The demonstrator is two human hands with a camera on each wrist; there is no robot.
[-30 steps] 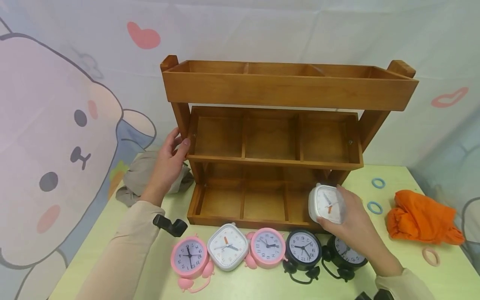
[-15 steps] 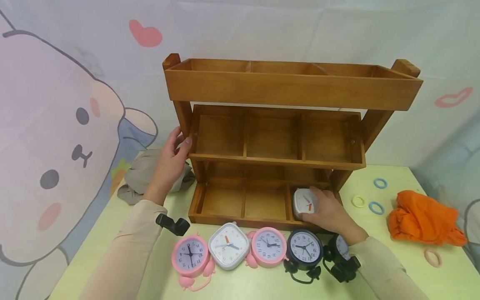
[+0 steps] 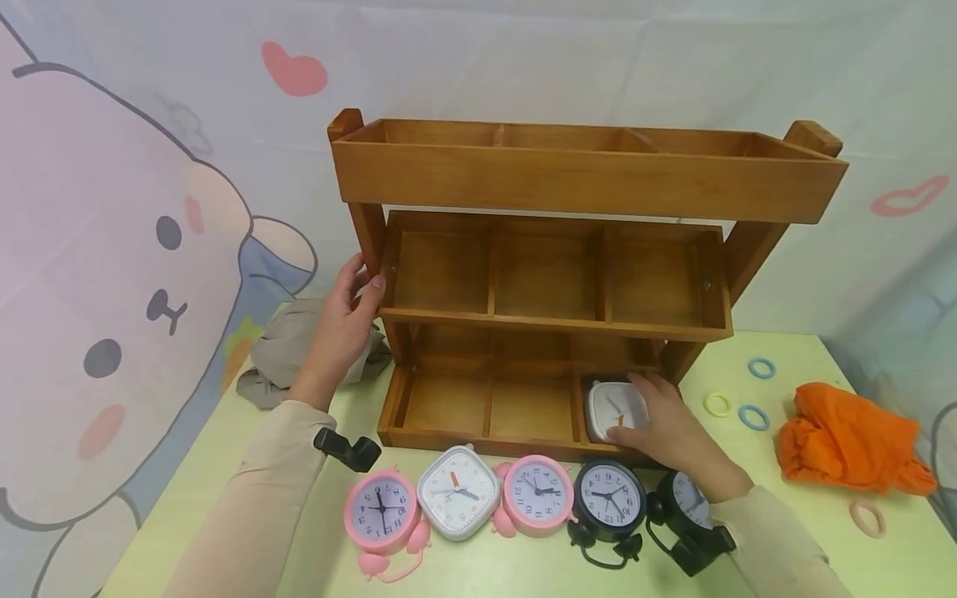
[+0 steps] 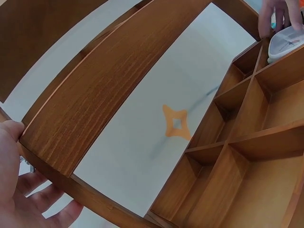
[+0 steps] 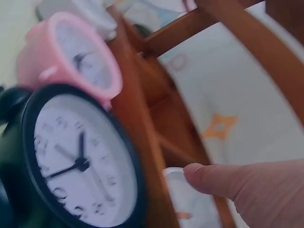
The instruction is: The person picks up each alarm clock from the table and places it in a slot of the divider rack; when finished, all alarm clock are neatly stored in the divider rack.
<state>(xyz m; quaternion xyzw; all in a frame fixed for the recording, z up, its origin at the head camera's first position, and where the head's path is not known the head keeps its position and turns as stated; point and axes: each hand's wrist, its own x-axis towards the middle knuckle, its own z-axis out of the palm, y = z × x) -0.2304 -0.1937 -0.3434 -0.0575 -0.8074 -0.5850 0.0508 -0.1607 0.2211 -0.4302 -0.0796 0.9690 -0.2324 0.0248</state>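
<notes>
A three-tier wooden shelf [image 3: 583, 183] stands at the back of the table, each tier divided into three compartments. My left hand [image 3: 344, 328] grips its left side at the middle tier; in the left wrist view the fingers [image 4: 46, 197] curl around the wood. Inside the bottom tier's right compartment lies a white square alarm clock [image 3: 611, 405], face up. My right hand [image 3: 673, 428] holds this clock, thumb at its near edge and fingers at the far side. The right wrist view shows the thumb [image 5: 209, 178] on the clock's rim; the other fingers are out of that view.
Before the shelf lies a row of clocks: a pink one [image 3: 381, 511], a white one [image 3: 458, 492], another pink one [image 3: 537, 494] and black ones [image 3: 609, 494]. Orange cloth [image 3: 845, 436] and small rings [image 3: 753, 417] lie right, grey cloth [image 3: 280, 349] left.
My right hand has carried the white clock down and left into the bottom tier's right compartment, where it now lies. The left hand has stayed on the shelf's side.
</notes>
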